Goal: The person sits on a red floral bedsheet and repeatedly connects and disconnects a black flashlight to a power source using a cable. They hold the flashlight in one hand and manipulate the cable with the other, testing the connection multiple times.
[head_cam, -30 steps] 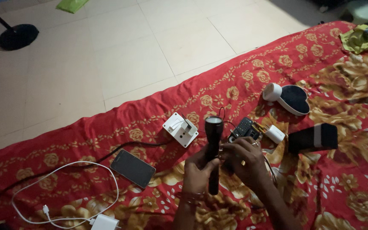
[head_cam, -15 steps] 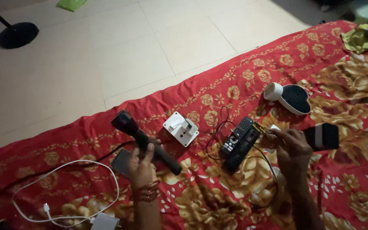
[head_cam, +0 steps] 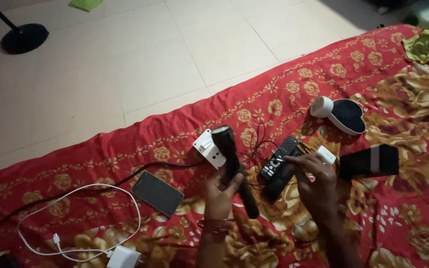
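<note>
The left hand [head_cam: 223,191] was clenched around the middle of a long black cylindrical torch [head_cam: 234,166], its fingers [head_cam: 232,184] wrapped over the barrel from the near side. The torch was raised off the bed, its long axis running from the wide lens head at the far left, just over a white square socket box [head_cam: 207,147], down and to the right to the narrow tail end, which pointed back toward the person. To its right, close beside the barrel but apart from it, lay a black remote control with pale buttons [head_cam: 278,161] on the red bedspread patterned with gold flowers [head_cam: 125,164], slanted the opposite way with its far end leaning right. The right hand [head_cam: 316,186] rested over the near end of that remote, its fingers [head_cam: 299,160] bent and pointing left toward the buttons; whether they gripped anything could not be told. The right hand was plainly the nearer to the remote, the left taken up with the torch. A dark flat smartphone [head_cam: 157,192] lay to the left of the left hand, with a looped white cable [head_cam: 75,218] beyond it.
</note>
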